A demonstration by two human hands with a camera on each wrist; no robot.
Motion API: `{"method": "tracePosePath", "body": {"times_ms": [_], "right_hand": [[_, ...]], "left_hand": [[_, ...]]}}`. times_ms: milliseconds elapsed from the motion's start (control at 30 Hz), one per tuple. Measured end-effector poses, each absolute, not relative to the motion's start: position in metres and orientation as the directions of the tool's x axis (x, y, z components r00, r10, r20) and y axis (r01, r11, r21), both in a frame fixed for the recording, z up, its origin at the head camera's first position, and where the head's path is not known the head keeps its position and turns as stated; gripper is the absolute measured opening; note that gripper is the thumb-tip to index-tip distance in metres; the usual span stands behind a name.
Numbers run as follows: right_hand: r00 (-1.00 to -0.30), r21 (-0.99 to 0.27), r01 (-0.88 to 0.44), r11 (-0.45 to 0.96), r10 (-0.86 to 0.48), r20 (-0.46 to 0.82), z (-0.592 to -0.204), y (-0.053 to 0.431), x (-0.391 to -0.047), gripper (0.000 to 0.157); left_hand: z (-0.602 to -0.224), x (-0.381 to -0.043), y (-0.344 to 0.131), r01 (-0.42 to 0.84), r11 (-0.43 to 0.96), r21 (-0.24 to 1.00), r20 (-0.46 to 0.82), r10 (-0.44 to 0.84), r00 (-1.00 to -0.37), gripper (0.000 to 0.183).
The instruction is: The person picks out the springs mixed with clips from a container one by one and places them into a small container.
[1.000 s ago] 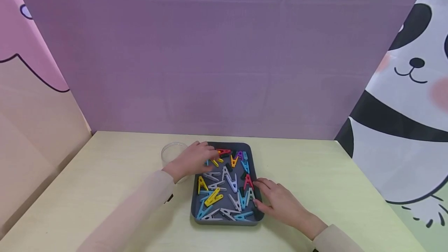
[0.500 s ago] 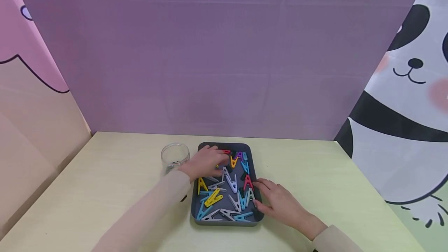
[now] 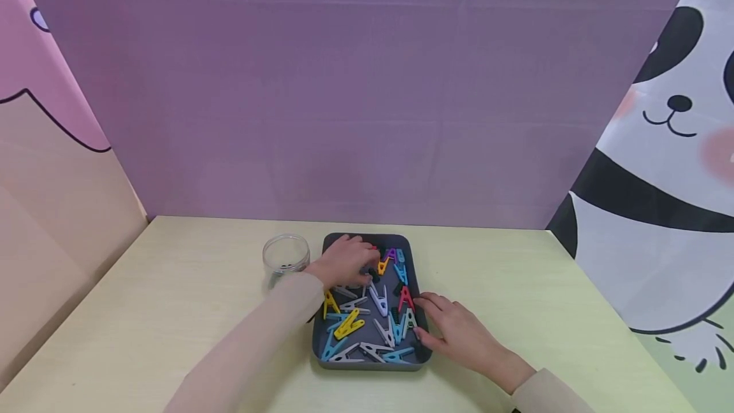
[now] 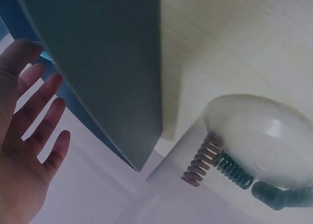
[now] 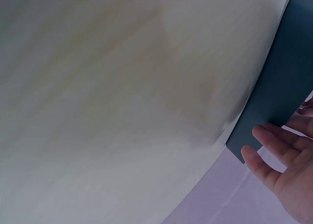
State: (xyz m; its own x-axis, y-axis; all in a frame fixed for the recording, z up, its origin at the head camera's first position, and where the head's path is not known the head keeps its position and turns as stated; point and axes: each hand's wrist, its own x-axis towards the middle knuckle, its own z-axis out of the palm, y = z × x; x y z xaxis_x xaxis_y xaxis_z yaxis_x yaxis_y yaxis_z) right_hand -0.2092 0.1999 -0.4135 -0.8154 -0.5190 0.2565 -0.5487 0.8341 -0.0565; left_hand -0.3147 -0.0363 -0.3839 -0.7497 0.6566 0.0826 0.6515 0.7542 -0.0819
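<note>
A dark grey rectangular tray [image 3: 373,366] holds several plastic clothespins in yellow, blue, white, red, orange and purple, with small black pieces among them. My left hand [image 3: 346,261] is over the tray's far left part, fingertips down among the pieces, near an orange clothespin [image 3: 383,266] and a black piece [image 3: 374,275]. In the left wrist view its fingers are spread and loosely bent, with nothing seen between them. My right hand [image 3: 455,330] rests its fingertips against the tray's right wall, near a red clothespin [image 3: 405,299]; in the right wrist view the fingers [image 5: 261,168] are loosely extended.
A clear round jar [image 3: 286,252] stands left of the tray's far end. Coil springs [image 4: 234,170] lie inside it. The pale wooden table [image 3: 172,298] meets a purple backdrop [image 3: 367,94] at the back, with a panda-printed panel [image 3: 659,260] on the right.
My left hand has moved right, from beside the jar to further over the tray, uncovering the jar. The right hand stays at the tray's wall.
</note>
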Motion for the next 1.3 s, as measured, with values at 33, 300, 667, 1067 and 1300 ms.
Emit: {"method": "tracePosePath", "body": {"times_ms": [33,300,667,1067,1300], "right_hand": [[-0.816,-0.057,-0.548,0.835,-0.518,0.254,-0.414,0.2,-0.209,0.047],[-0.819,-0.059,-0.546,0.835,-0.518,0.248,-0.413,0.2,-0.209,0.047],[-0.819,-0.062,-0.549,0.834,-0.52,0.244,-0.412,0.199,-0.209,0.047],[-0.812,-0.054,-0.556,0.83,-0.528,0.247,-0.411,0.2,-0.209,0.047],[-0.808,-0.049,-0.561,0.826,-0.534,0.251,-0.412,0.201,-0.21,0.047]], "left_hand": [[-0.384,-0.316,-0.036,0.652,0.753,-0.089,0.083,0.658,-0.749,0.031],[-0.388,-0.318,-0.034,0.65,0.75,-0.123,0.068,0.66,-0.748,0.035],[-0.396,-0.322,-0.03,0.63,0.765,-0.133,0.064,0.641,-0.765,0.034],[-0.398,-0.327,-0.025,0.636,0.767,-0.085,0.041,0.641,-0.767,0.036],[-0.399,-0.329,-0.022,0.632,0.768,-0.101,0.053,0.639,-0.768,0.035]]}}
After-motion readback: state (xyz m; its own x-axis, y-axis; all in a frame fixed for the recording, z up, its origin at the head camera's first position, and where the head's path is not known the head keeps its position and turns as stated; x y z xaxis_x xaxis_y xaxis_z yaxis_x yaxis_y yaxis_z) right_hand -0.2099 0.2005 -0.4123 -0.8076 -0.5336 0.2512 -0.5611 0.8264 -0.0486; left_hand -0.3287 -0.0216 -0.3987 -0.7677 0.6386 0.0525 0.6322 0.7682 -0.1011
